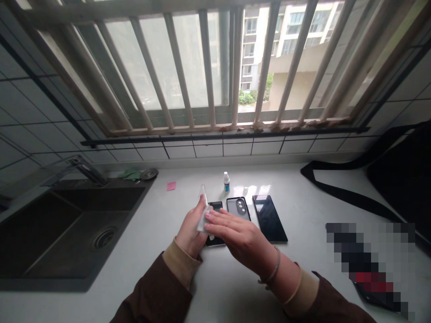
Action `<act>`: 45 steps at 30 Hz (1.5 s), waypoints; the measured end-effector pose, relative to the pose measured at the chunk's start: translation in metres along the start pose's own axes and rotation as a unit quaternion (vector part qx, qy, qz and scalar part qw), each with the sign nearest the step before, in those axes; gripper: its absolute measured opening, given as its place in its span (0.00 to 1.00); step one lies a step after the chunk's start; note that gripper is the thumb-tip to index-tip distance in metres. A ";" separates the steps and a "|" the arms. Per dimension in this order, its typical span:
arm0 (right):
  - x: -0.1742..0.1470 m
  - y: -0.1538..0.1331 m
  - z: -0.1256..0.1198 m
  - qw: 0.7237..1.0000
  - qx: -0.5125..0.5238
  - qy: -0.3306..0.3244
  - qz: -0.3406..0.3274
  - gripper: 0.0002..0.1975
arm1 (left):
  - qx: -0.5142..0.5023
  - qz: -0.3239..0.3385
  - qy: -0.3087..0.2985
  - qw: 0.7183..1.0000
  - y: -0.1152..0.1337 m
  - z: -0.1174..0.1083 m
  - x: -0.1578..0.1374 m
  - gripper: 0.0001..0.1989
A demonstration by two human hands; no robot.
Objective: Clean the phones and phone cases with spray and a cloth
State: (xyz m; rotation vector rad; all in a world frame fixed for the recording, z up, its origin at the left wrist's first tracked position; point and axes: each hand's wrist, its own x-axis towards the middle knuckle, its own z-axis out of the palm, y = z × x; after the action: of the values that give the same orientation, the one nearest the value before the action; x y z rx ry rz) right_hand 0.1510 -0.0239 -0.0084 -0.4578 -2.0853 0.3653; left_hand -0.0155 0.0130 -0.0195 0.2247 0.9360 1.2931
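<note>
My left hand (191, 226) grips a clear phone case (203, 192), tilted up above the counter, its thumb along the edge. A white wipe (202, 220) is pressed against the case under the fingers of my right hand (240, 233). Those fingers lie close together and hide part of both. Below my hands a dark phone (216, 206) rests on the counter, partly covered. Beside it is a black-rimmed phone case (238, 205) with camera holes, and further right a larger black phone (270, 218). A small white bottle with a blue label (226, 183) stands behind them.
A dark sink (117, 197) with a tap (88, 170) is at the left. On the white counter (161, 251) lies a pink sticky note (171, 185). A black bag strap (343, 188) stretches across the right side. Window bars (208, 67) rise behind.
</note>
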 end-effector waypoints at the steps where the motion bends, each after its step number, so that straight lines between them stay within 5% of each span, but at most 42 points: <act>1: 0.000 0.001 0.000 0.999 0.016 0.020 0.033 0.23 | -0.013 0.011 0.004 1.000 0.003 0.003 0.000 0.14; 5: -0.003 0.012 0.002 0.961 0.109 0.123 0.221 0.19 | -0.078 0.063 -0.041 0.994 0.015 0.013 -0.007 0.05; 10: -0.005 0.027 0.012 0.838 0.305 0.176 0.417 0.19 | -0.069 0.145 -0.109 0.981 0.016 0.015 -0.018 0.08; 15: 0.001 0.019 0.020 0.720 0.446 0.117 0.520 0.25 | -0.004 0.267 -0.128 0.955 0.005 0.014 -0.026 0.16; 21: 0.002 0.007 0.022 0.666 0.528 0.082 0.521 0.20 | 0.068 0.372 -0.099 0.921 0.000 0.017 -0.035 0.22; 28: 0.002 -0.001 0.017 0.676 0.508 -0.020 0.534 0.12 | 0.044 0.410 -0.020 0.911 0.007 0.017 -0.028 0.20; 31: 0.001 0.011 0.012 0.691 0.449 0.082 0.561 0.11 | 0.016 0.350 -0.029 0.936 0.014 0.016 -0.023 0.27; 34: -0.002 0.027 0.003 0.753 0.336 0.228 0.518 0.18 | 0.021 0.215 -0.045 0.975 0.017 0.016 -0.021 0.38; 38: -0.006 0.032 -0.008 0.852 0.114 0.293 0.418 0.22 | 0.054 0.049 -0.097 0.993 0.011 0.016 -0.024 0.38; 42: -0.008 0.023 -0.004 0.939 -0.021 0.200 0.280 0.19 | 0.094 -0.027 -0.158 0.983 0.000 0.017 -0.028 0.36; 45: -0.011 0.023 0.006 0.976 -0.064 0.081 0.190 0.23 | 0.092 -0.018 -0.187 0.978 -0.004 0.017 -0.029 0.35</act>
State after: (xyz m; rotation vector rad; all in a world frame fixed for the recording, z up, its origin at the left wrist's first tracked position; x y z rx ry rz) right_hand 0.1548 -0.0090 -0.0293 -0.9401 -1.8654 0.4008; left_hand -0.0001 -0.0077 0.0019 0.5743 0.7306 1.0816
